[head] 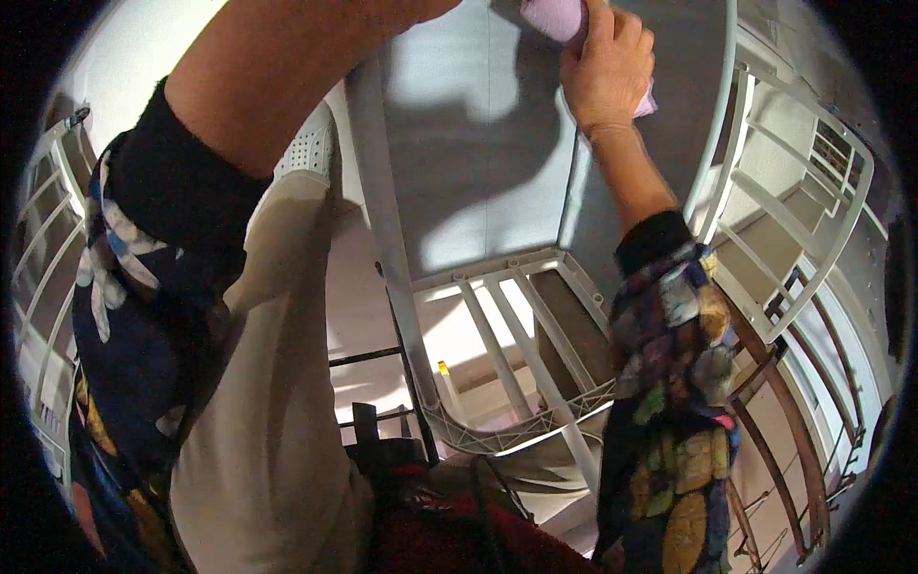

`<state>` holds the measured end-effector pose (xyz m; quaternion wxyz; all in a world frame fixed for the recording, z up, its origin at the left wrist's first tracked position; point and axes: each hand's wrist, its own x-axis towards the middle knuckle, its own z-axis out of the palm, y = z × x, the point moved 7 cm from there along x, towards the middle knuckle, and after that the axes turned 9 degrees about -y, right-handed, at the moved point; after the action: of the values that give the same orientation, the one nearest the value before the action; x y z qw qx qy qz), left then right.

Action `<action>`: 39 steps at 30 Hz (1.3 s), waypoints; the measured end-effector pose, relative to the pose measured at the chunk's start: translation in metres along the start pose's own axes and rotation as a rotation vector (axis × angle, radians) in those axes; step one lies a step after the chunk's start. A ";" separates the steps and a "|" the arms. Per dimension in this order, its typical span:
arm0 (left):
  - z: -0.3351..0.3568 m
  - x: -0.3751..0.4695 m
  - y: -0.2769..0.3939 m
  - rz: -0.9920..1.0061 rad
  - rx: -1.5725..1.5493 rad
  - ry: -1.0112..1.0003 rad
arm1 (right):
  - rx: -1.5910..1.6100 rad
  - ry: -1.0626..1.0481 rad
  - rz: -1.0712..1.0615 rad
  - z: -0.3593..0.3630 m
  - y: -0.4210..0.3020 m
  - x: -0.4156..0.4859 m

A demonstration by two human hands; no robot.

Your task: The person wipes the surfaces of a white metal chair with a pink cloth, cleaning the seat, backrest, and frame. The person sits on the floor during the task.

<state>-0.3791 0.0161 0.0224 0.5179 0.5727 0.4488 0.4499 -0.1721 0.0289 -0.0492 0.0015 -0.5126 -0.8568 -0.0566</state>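
My right hand (613,72) is near the top edge of the view, closed around a crumpled pink cloth (556,18). A corner of the cloth sticks out past my little finger. Below the hand lies a flat grey panel (488,165), probably a mattress cover, crossed by the shadows of my arms. My left forearm (287,72) reaches up and out of the picture, so my left hand is out of view. Nearer my body is a pale slatted frame (495,287) with tubular bars, at the panel's near end.
On the right stands a pale rail (782,208) with crossbars, above brown curved metal bars (774,387). Another white rail (54,208) is at the far left. My leg in beige trousers (280,344) and a white perforated clog (312,147) stand beside the frame's long side bar (380,179).
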 end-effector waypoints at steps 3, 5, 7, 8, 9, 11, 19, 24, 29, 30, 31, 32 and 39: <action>-0.004 -0.001 -0.010 -0.119 -0.252 -0.019 | -0.242 -0.013 -0.197 0.008 0.004 0.038; -0.009 0.000 -0.012 -0.118 -0.262 -0.023 | -0.401 -0.098 -0.260 0.020 0.006 0.041; -0.011 -0.003 0.005 0.093 0.013 -0.134 | -0.412 -0.262 -0.263 0.031 0.020 0.032; -0.011 -0.004 0.005 0.116 0.025 -0.171 | -0.422 -0.346 -0.263 0.037 0.027 0.023; -0.012 -0.002 -0.006 -0.023 -0.213 -0.167 | -0.472 -0.388 -0.272 0.040 0.032 0.012; -0.014 -0.002 -0.004 0.020 -0.188 -0.124 | -0.580 -0.458 -0.291 0.048 0.036 -0.011; -0.003 -0.004 -0.029 -0.172 -0.492 0.016 | -0.488 -0.649 -0.217 0.045 0.024 -0.140; -0.004 0.004 -0.019 0.026 -0.294 -0.022 | -0.484 -0.761 -0.243 0.037 0.021 -0.220; -0.001 -0.001 -0.026 -0.236 -0.492 0.054 | -0.411 -0.947 -0.227 0.031 0.020 -0.284; -0.002 -0.005 -0.020 -0.204 -0.492 0.033 | -0.408 -1.062 -0.206 0.035 0.024 -0.294; -0.001 -0.005 -0.017 -0.215 -0.483 0.038 | -0.359 -0.972 -0.231 0.030 0.021 -0.291; -0.002 -0.007 -0.015 -0.226 -0.475 0.042 | -0.321 -0.952 -0.246 0.029 0.020 -0.289; -0.007 0.000 -0.024 -0.203 -0.482 0.025 | -0.338 -0.911 -0.267 0.037 0.021 -0.220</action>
<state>-0.3867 0.0187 -0.0015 0.6765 0.3790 0.3900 0.4965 -0.0472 -0.1503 -0.0972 -0.4630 -0.3641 -0.8073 0.0351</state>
